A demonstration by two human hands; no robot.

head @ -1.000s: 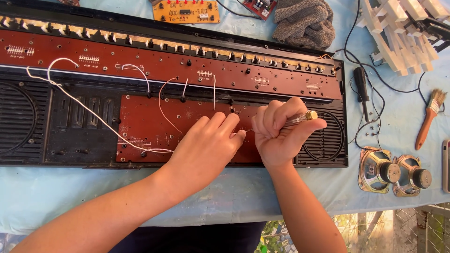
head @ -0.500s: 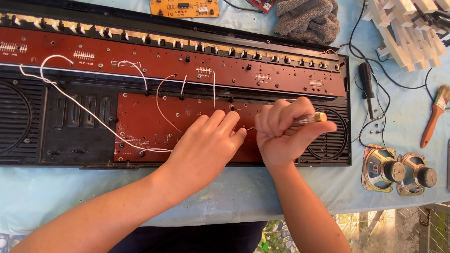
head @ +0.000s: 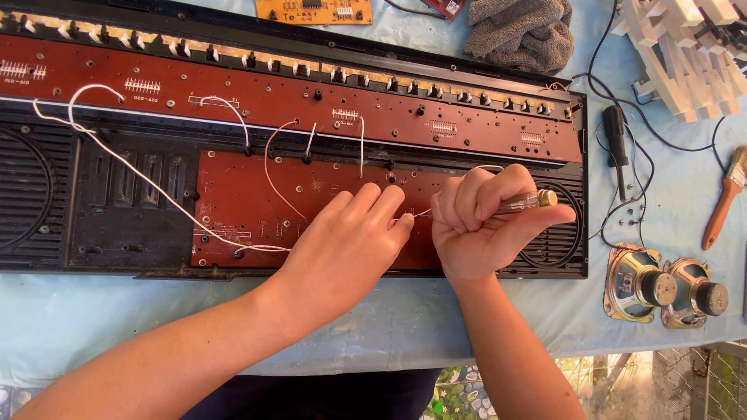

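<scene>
Right hand (head: 486, 225) stays clenched on screwdriver (head: 525, 203); left hand (head: 342, 245) still flat, open on red circuit board (head: 257, 202). No visible shift.

Matt red circuit board (head: 257, 206), black ribbed plastic case (head: 117, 202), grey cloth (head: 517, 31).

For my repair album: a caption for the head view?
Right hand grips a slim metal tool over the red circuit board; left hand rests alongside.
</scene>
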